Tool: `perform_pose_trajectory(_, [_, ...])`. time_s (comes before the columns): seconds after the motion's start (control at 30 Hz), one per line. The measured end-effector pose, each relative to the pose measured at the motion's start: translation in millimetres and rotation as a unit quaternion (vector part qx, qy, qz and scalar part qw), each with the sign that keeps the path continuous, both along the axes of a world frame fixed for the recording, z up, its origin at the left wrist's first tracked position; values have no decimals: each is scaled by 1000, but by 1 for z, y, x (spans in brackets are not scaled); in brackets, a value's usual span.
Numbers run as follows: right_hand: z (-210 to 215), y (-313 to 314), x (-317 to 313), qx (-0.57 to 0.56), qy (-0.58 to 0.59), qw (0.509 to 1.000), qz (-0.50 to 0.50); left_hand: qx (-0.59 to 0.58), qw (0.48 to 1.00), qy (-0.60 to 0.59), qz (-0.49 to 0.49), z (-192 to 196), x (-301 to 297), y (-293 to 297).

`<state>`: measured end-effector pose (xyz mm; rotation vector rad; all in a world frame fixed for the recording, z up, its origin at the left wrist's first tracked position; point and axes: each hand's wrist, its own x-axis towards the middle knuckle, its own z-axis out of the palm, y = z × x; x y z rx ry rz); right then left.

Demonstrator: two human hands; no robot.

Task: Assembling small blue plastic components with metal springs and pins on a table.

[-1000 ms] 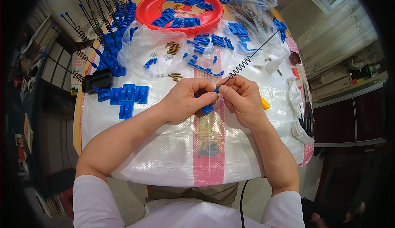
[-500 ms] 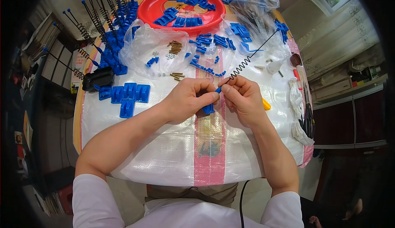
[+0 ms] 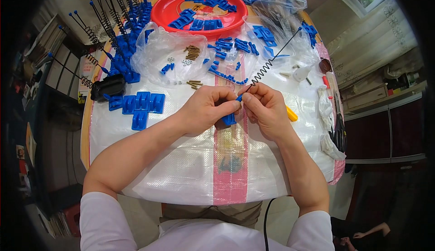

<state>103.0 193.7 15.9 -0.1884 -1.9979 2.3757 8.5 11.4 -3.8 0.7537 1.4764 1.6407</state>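
Close together over the table's middle, my two hands meet at a blue plastic part. My left hand (image 3: 209, 107) is closed round this blue plastic part (image 3: 230, 119), whose upper end pokes out between the fingertips. My right hand (image 3: 267, 110) pinches the lower end of a black wire spring (image 3: 262, 74) against that upper end. The spring slants up and to the right, with a straight stretch above its coils. My fingers hide the joint between the two. Beside my right hand lies a yellow handle (image 3: 292, 114), and brass screws (image 3: 195, 84) lie beyond my left hand.
Blue clip-like parts (image 3: 142, 101) sit at left, near a black object (image 3: 108, 87). Behind them stand finished-looking blue pieces with springs (image 3: 129, 47). A red tray (image 3: 156, 13) of blue parts, plastic bags (image 3: 149, 52), a white bottle (image 3: 300, 73) and black-handled scissors (image 3: 339, 135) surround the work area.
My right hand has shifted slightly left, and the spring has swung a little left and more upright with it. My left hand stays nearly still. Another person's arm shows at lower right.
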Motion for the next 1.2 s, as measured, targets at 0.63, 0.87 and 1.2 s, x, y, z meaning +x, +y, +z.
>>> perform_pose_trajectory(0.63, [0, 3, -1, 11, 23, 999, -26, -17, 1000, 5, -13, -1, -1, -1])
perform_pose_trajectory(0.87, [-1, 3, -1, -2, 29, 999, -18, -4, 1000, 8, -10, -5, 1, 0])
perform_pose_trajectory(1.2, [-2, 1, 0, 29, 21, 999, -22, -24, 998, 44, -30, 3, 3, -1])
